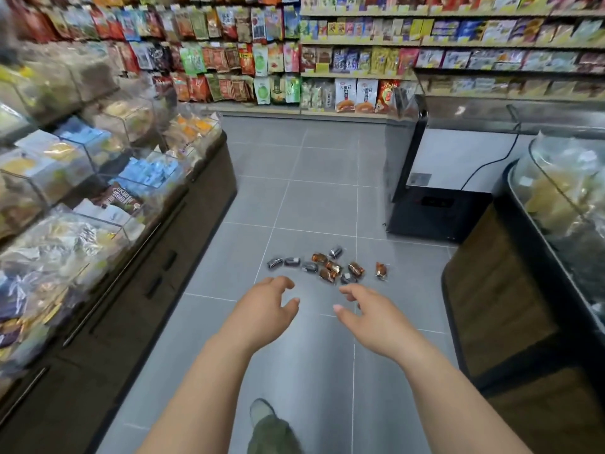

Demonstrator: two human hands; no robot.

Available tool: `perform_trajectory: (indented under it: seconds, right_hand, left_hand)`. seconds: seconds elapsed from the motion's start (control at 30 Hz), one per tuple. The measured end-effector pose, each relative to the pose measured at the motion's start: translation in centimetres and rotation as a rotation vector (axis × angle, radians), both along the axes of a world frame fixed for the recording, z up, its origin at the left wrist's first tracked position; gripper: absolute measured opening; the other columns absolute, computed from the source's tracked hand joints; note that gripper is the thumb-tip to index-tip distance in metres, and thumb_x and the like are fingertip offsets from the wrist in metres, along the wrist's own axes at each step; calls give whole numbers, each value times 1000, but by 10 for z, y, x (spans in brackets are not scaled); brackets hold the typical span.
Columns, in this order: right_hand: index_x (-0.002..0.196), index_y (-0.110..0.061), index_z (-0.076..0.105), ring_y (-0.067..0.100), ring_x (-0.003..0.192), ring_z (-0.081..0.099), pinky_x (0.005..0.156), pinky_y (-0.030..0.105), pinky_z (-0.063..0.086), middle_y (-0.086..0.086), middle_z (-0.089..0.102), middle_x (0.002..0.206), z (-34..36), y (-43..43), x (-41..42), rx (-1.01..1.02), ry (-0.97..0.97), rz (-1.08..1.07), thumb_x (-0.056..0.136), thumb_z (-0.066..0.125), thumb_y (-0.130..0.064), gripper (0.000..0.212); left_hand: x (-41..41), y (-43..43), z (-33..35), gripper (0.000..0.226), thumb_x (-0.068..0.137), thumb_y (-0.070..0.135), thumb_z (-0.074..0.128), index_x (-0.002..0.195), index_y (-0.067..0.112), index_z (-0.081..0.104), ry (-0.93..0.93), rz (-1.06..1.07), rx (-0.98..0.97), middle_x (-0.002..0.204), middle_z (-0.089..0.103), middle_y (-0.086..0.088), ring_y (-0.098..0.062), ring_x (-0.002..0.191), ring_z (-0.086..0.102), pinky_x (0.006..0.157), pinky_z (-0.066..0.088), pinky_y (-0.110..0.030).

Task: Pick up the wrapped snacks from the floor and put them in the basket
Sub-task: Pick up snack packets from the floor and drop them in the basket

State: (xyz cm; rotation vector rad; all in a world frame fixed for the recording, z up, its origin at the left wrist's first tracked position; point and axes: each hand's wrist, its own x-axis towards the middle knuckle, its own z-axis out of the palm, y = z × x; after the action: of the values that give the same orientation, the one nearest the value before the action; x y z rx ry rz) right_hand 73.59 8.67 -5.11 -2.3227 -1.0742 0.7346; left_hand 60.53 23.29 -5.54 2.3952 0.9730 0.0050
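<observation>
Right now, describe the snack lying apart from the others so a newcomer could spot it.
Find the black-based freezer on the right; on the grey floor near it lies a scatter of wrapped snacks. The lone snack is the orange-wrapped one at the scatter's right end, touching none.

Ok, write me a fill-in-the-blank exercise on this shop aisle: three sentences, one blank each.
1. The wrapped snacks lie scattered on the grey tiled ____.
2. The left hand and right hand are stretched towards them, both holding ____.
3. The snack lying apart from the pile is nearer the ____ hand.
Missing words: floor; nothing; right.
</observation>
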Motion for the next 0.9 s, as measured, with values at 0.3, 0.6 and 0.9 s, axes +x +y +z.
perform_trajectory:
  seconds: [0.3, 0.6, 0.9]
  right_hand:
    - [139, -26, 41, 15, 130, 41, 103, 23, 32, -2, 40, 143, -17, 173, 84, -41, -63, 40, 95, 47, -41, 46]
    - [135, -26, 48, 15, 127, 44, 102, 24, 33, -2, 48, 136, -24, 315, 150, -46, -28, -3, 93, 50, -41, 44]
    - [138, -23, 43, 17, 125, 46, 103, 27, 35, 1, 43, 141, -59, 427, 252, -72, 49, 9, 94, 49, -39, 47]
  left_hand:
    - [85, 176, -10, 32, 93, 36, 48, 125, 30, 52, 19, 0, 1, 124, 53, 2, -19, 112, 53, 95, 44, -36]
    - [157, 314, -8, 38, 94, 32, 47, 132, 23, 47, 69, -81, 37, 131, 51, -1, -21, 118, 50, 98, 42, -34]
    - [246, 421, -44, 38, 94, 33, 48, 131, 23, 48, 113, -61, -15, 128, 52, -3, -22, 116, 51, 97, 42, -34]
